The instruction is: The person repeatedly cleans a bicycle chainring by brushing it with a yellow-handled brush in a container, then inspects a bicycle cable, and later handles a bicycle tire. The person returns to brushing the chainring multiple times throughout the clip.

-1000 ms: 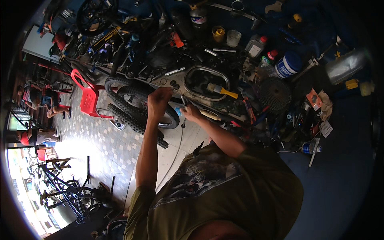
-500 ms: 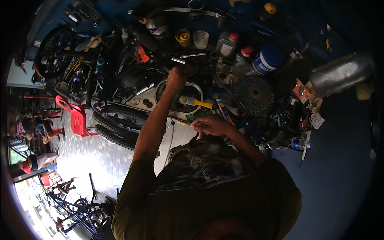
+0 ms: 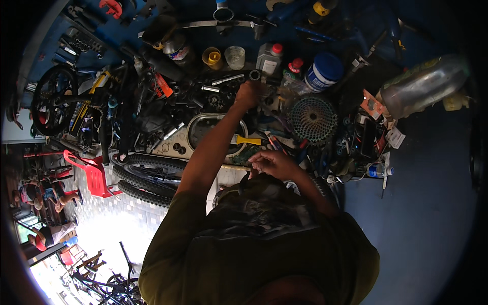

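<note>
Over the cluttered workbench, my left hand (image 3: 248, 95) reaches just short of a metal ring (image 3: 254, 75). Its fingers point down into shadow among dark parts, so whether they hold anything is hidden. My right hand (image 3: 273, 163) hovers close to my body at the bench's front edge. Its fingers are loosely bent and apart, with nothing visible in them. Between the two hands, a yellow-handled brush (image 3: 249, 140) lies across an oval metal tray (image 3: 193, 145). A large bicycle cassette (image 3: 312, 118) sits to the right of my left hand.
Along the back stand a yellow cup (image 3: 212, 58), a clear cup (image 3: 235, 58), a grey red-capped bottle (image 3: 269, 60) and a blue-lidded tub (image 3: 324, 71). Bicycle tyres (image 3: 147, 175) and a red chair (image 3: 94, 173) are at left. Other people (image 3: 40, 195) are at far left.
My left hand has moved right across the bench, from above the tray toward the metal ring. The view has shifted, sliding bench things leftward. My right hand stays near my body.
</note>
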